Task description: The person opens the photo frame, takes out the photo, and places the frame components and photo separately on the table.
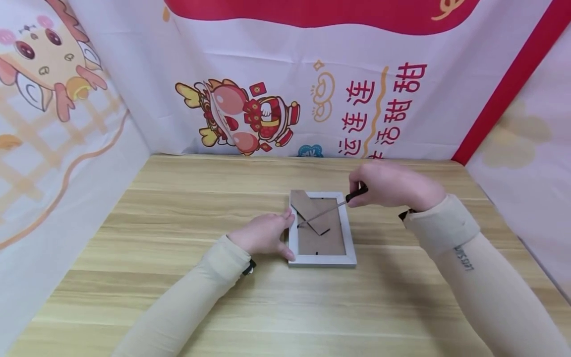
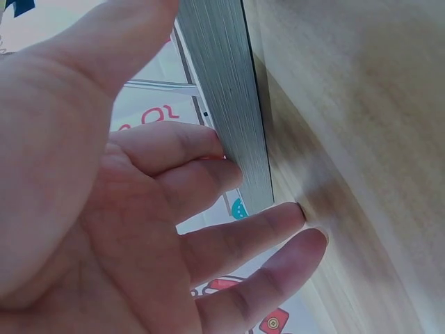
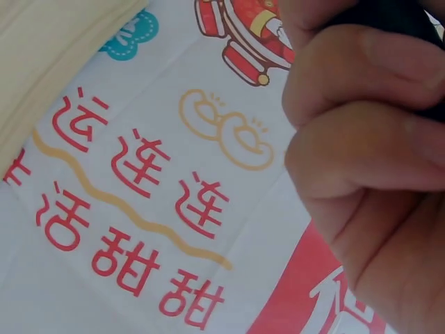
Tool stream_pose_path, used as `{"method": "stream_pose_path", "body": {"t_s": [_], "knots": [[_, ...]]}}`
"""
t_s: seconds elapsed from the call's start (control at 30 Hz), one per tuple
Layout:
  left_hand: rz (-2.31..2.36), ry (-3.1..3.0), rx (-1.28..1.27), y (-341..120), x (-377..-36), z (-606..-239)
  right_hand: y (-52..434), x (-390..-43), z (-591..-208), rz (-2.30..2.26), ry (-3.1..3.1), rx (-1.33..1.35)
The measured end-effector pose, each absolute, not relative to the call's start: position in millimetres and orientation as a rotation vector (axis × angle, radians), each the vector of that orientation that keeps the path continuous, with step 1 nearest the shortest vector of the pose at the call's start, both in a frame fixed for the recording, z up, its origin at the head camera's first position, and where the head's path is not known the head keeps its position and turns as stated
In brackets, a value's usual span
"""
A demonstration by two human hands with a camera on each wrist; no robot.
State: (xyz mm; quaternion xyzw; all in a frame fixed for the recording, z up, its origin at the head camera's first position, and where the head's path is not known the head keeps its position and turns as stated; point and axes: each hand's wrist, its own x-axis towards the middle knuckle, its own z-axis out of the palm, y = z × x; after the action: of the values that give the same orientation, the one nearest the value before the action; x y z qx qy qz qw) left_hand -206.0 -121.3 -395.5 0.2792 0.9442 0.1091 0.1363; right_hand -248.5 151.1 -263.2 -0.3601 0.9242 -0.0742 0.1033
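A white picture frame (image 1: 349, 243) lies back side up on the table, with a brown backing board (image 1: 327, 245) inside its border. A stand leg (image 1: 303, 202) crosses the backing's upper left, and small dark tabs sit along the inner edge. My right hand (image 1: 379, 184) grips the black handle of a screwdriver (image 1: 327, 209); its thin shaft slants down left to the tab on the left inner edge. In the right wrist view, curled fingers (image 3: 361, 146) wrap the dark handle. My left hand (image 1: 267, 233) rests against the frame's left side, fingers extended and thumb by the near corner.
The wood-grain table (image 1: 178, 213) runs back to a printed cloth (image 1: 312, 49) hanging behind it. More cloth hangs on the left (image 1: 53, 148) and right (image 1: 526, 124). Both forearms reach in from the near side.
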Motion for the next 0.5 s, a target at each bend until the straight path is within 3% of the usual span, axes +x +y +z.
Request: {"method": "stream_pose_path", "body": {"t_s": [0.5], "knots": [[0.345,2.720,0.825,-122.6,-207.4,-395.4,120.0,-244.4,-240.5,-0.072,2.736,-1.021]]}}
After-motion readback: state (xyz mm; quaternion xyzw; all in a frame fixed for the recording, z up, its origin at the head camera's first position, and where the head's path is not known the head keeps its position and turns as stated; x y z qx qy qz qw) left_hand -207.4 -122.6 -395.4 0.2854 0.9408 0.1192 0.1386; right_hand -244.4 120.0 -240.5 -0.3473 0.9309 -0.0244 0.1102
